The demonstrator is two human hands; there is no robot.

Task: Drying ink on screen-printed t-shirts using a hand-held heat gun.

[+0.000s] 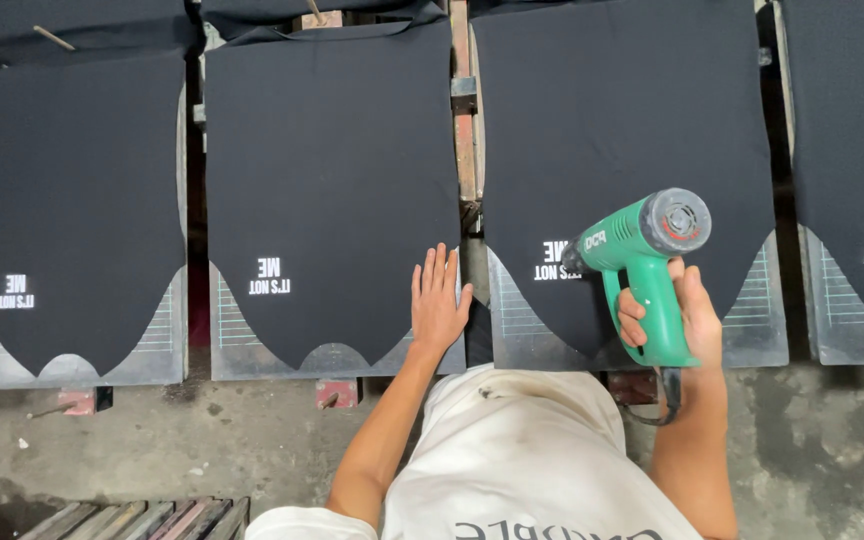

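A row of grey metal boards runs across the upper frame, set side by side over a concrete floor. A black cloth panel with small white print lies flat on each.

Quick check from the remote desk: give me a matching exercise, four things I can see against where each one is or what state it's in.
Things:
1. left hand
2. right hand
3. green heat gun
4. grey cable

Places or states:
A. nozzle aimed at the white print on a black fabric panel
B. gripping the gun's handle
C. flat on the edge of the neighbouring black panel
D. hanging from the handle's base

Pairs: 1-C, 2-B, 3-A, 4-D
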